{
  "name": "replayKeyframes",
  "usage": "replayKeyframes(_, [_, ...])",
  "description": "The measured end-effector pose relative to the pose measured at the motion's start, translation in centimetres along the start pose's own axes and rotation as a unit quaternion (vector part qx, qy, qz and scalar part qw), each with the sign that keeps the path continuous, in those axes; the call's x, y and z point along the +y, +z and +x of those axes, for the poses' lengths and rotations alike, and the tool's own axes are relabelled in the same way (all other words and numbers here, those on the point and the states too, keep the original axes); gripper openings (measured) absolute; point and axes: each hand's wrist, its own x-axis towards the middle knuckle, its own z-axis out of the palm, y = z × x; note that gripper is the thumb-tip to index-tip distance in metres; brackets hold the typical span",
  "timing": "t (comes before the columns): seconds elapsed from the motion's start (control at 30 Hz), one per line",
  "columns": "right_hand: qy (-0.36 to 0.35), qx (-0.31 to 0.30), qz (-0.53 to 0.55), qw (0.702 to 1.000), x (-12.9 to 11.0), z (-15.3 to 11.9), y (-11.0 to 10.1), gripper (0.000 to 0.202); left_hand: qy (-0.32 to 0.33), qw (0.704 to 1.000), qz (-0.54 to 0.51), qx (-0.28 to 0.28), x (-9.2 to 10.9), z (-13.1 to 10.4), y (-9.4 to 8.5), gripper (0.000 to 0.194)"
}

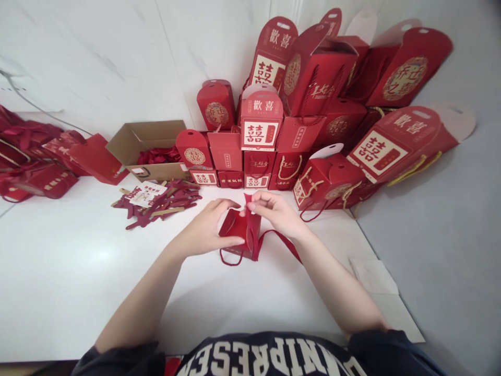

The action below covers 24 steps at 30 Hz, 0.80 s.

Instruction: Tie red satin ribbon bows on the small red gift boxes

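A small red gift box (236, 225) with a cord handle stands on the white table in front of me. My left hand (209, 227) is curved around its left side, fingers and thumb apart, the thumb lying along the near edge. My right hand (276, 211) pinches a dark red ribbon (251, 222) at the top right of the box. The ribbon runs down the box's right side, and a loose length trails to the right beneath my right wrist.
Stacked red gift boxes (261, 125) line the wall behind. A cardboard box (168, 169) holds red ribbons, with a ribbon pile (168, 206) before it. More red bags (50, 177) lie far left. A white sheet (373, 275) is at right.
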Motion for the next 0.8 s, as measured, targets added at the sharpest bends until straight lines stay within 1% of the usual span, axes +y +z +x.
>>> replayKeyframes(0.03, [-0.009, 0.018, 0.029, 0.999, -0.1, -0.1, 0.2, 0.023, -0.012, 0.999, 0.037, -0.008, 0.2, -0.3, -0.2, 0.056])
replayKeyframes(0.1, [-0.023, 0.036, 0.032, 0.999, -0.3, -0.2, 0.6, 0.023, -0.050, 0.997, 0.057, -0.005, 0.3, -0.6, -0.4, 0.047])
replayKeyframes(0.17, [-0.019, 0.031, -0.023, 0.999, -0.2, -0.3, 1.0, 0.026, -0.090, 0.996, 0.024, -0.002, 0.2, -0.6, -0.5, 0.038])
replayKeyframes(0.23, [-0.002, 0.020, -0.100, 0.995, 0.2, -0.3, 1.4, 0.028, -0.114, 0.993, -0.013, -0.002, 0.0, -0.4, -0.7, 0.034])
replayKeyframes(0.3, [0.010, 0.014, -0.162, 0.987, 0.7, -0.3, 1.8, 0.028, -0.117, 0.993, -0.035, -0.004, 0.0, -0.3, -1.0, 0.031])
replayKeyframes(0.4, [0.014, 0.001, -0.204, 0.979, 1.3, -0.3, 2.2, 0.024, -0.105, 0.993, -0.053, -0.018, 0.1, -0.3, -1.4, 0.026])
replayKeyframes(0.57, [0.019, 0.004, -0.202, 0.979, 1.9, -0.1, 2.6, 0.025, -0.114, 0.992, -0.044, -0.024, 0.5, -0.5, -1.7, 0.020])
replayKeyframes(0.73, [0.015, 0.031, -0.198, 0.980, 2.4, 0.0, 2.9, 0.026, -0.120, 0.992, -0.016, -0.026, 0.5, -0.6, -1.7, 0.021])
replayKeyframes(0.8, [0.013, 0.029, -0.204, 0.978, 2.5, 0.1, 2.9, 0.025, -0.125, 0.992, -0.020, -0.030, 0.6, -0.7, -1.8, 0.021])
